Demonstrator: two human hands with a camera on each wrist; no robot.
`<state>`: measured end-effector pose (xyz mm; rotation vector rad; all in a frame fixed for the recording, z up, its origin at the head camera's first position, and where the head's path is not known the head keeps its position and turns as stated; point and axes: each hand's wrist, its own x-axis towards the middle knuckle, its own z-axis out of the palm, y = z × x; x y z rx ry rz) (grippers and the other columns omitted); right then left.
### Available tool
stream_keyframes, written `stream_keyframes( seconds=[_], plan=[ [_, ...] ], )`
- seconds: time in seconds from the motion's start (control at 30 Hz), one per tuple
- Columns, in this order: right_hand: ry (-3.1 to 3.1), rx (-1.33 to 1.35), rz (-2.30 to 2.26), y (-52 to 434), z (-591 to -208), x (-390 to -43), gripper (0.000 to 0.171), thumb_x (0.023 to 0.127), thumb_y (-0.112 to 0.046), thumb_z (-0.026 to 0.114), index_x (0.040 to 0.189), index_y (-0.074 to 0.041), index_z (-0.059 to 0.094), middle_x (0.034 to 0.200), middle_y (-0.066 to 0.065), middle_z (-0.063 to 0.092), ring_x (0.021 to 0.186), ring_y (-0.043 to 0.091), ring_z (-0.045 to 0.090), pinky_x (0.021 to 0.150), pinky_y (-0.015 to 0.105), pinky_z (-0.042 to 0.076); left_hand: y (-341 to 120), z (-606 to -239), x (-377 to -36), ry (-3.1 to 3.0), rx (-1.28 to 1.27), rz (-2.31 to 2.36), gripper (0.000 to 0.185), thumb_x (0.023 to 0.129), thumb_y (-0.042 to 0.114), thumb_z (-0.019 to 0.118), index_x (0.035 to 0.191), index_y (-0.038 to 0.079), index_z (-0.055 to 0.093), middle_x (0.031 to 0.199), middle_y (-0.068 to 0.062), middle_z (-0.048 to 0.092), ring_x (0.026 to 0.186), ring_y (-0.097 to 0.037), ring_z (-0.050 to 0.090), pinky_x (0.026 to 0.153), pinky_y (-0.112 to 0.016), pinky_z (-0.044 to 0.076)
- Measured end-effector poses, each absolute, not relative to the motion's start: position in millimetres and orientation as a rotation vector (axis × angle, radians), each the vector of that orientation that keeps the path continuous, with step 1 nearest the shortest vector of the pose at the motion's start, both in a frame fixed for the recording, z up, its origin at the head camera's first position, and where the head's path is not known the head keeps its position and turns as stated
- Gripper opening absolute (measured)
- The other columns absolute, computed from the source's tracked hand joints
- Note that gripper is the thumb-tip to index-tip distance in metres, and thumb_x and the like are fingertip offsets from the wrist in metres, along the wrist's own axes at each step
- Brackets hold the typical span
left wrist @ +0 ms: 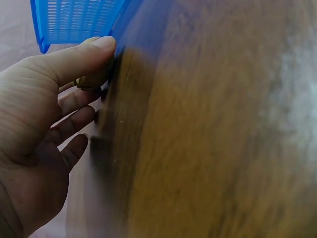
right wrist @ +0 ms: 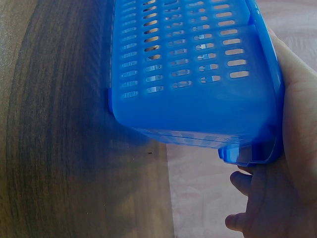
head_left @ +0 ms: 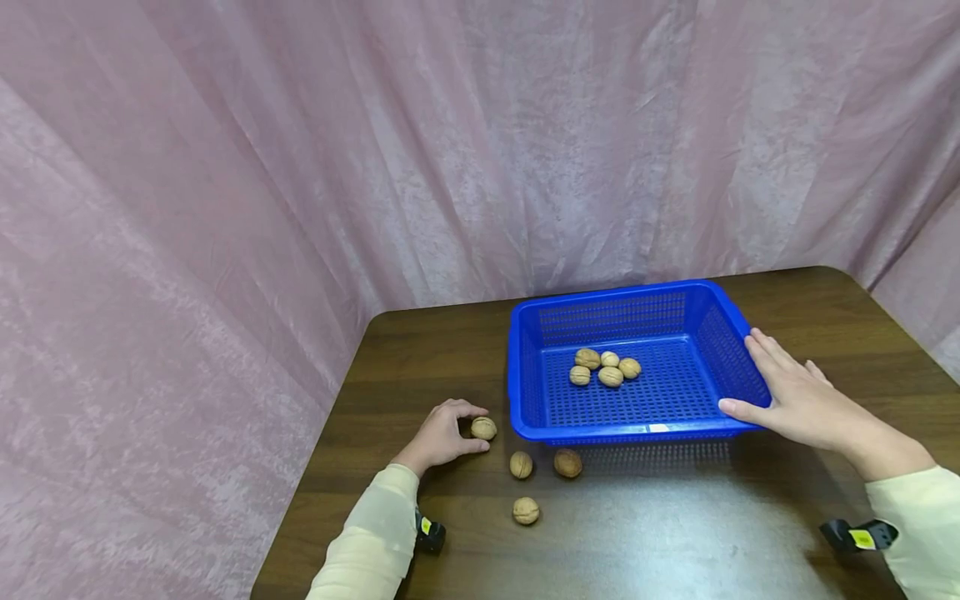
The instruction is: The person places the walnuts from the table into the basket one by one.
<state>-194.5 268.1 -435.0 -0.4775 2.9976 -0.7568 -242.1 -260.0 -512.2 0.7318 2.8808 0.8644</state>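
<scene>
In the head view my left hand has a walnut between its thumb and index finger, low over the table left of the basket. The left wrist view shows the thumb across this walnut, hiding much of it; the other fingers are spread loosely. A blue plastic basket holds several walnuts on its slotted floor. At the basket's front right corner rests my right hand, fingers extended along the right rim and thumb over the front corner. Its wrist view shows the basket's slotted wall close up.
Three loose walnuts lie in front of the basket: a light walnut, a darker walnut and a nearer walnut. All stand on a brown wooden table. Pink curtains hang behind and to the left.
</scene>
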Motion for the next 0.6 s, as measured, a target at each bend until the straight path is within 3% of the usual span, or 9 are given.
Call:
stream_keyframes(
  seconds=[0.37, 0.6],
  plan=[
    [3.008, -0.500, -0.758, 267.9, -435.3, -194.3, 0.105, 0.088, -0.054, 0.062, 0.152, 0.003, 0.000, 0.159, 0.019, -0.010, 0.144, 0.036, -0.009, 0.101, 0.072, -0.009, -256.5, -515.1, -239.2, 2.951, 0.775, 0.912, 0.044, 0.075, 0.028, 0.084, 0.114, 0.014, 0.071, 0.105, 0.007, 0.067, 0.104, -0.014, 0.056, 0.092, -0.036, 0.046],
    [3.012, -0.480, -0.743, 268.1, -434.8, -193.9, 0.106, 0.088, -0.055, 0.062, 0.152, 0.002, -0.001, 0.159, 0.020, -0.008, 0.144, 0.035, -0.011, 0.102, 0.071, -0.011, -252.0, -492.3, -233.6, 2.996, 0.749, 0.952, 0.045, 0.077, 0.027, 0.083, 0.118, 0.013, 0.070, 0.109, 0.005, 0.065, 0.108, -0.017, 0.056, 0.094, -0.041, 0.046]
  ],
)
